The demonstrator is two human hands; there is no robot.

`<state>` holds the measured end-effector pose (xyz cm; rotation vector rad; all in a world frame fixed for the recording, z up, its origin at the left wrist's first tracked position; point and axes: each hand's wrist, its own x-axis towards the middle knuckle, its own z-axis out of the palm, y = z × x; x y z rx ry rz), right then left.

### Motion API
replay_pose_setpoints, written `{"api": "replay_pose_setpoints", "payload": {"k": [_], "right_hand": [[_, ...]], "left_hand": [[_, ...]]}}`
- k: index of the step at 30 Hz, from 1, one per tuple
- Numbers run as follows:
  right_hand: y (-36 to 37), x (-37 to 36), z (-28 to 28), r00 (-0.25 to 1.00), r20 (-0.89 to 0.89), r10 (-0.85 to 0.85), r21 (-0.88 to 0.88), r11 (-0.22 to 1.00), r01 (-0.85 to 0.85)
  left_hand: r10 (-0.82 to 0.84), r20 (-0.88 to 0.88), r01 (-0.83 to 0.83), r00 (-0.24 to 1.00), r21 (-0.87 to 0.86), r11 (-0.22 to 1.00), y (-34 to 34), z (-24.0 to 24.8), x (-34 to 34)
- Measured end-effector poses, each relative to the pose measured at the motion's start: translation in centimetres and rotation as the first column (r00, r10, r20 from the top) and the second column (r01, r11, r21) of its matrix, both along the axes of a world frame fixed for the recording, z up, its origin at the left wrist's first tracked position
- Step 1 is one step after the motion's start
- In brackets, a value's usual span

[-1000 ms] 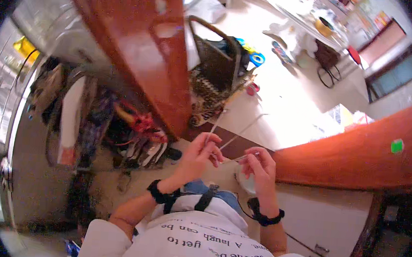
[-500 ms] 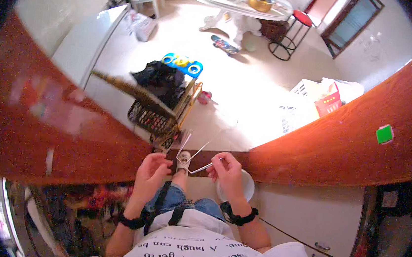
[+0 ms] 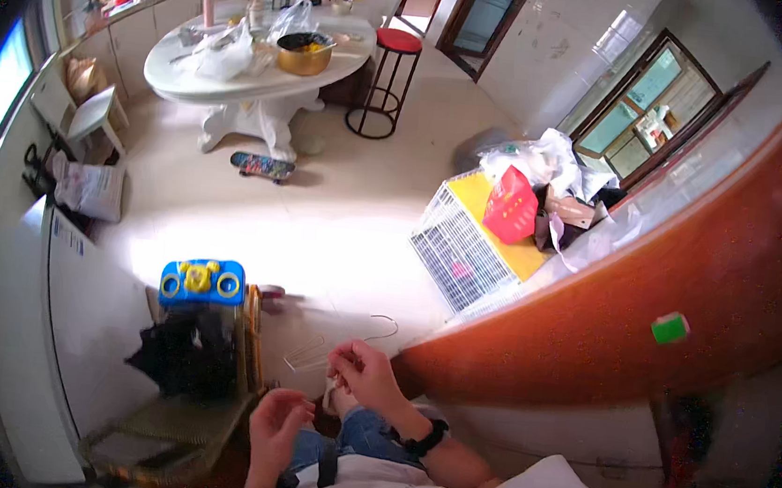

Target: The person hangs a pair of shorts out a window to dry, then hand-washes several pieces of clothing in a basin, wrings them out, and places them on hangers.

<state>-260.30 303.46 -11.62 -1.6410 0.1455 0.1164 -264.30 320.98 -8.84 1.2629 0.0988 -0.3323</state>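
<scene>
In my right hand (image 3: 370, 380), the fingers are pinched on a thin wire clothes hanger (image 3: 304, 349). Its hook curves out beyond the hand, over the tiled floor, and part of the wire is hidden by my fingers. Lower and to the left, my left hand (image 3: 278, 428) is raised near my lap with its fingers loosely curved and apart. Nothing shows in that hand, and it is not touching the hanger. Dark bands circle both wrists.
A wooden door frame (image 3: 611, 303) rises on the right. A white wire cage (image 3: 466, 251) carries bags. At the left, a blue toy (image 3: 203, 283) and black bag (image 3: 187, 353) sit by a white cabinet (image 3: 96, 329). A skateboard (image 3: 262, 168) lies before the round table (image 3: 176, 82).
My view has swung up and to the right, showing more of the room. My right hand has moved forward with the hanger; my left hand remains apart from it.
</scene>
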Motion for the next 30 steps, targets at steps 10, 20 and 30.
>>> {"api": "replay_pose_setpoints", "payload": {"k": [10,20,30], "right_hand": [[-12.8,23.5,0.9,0.971,0.224,-0.084,0.112,0.992,0.06],[-24.4,45.2,4.2,0.987,0.16,0.002,0.145,0.989,-0.026],[-34.2,69.1,4.5,0.965,0.119,-0.235,0.099,0.969,0.224]], "left_hand": [[0.183,0.173,-0.199,0.968,0.081,0.977,-12.5,0.3,26.1],[0.157,0.081,-0.158,0.984,-0.001,0.988,-24.0,2.2,47.4],[-0.197,0.144,0.189,0.97,0.071,0.979,-32.8,1.1,76.4]]}}
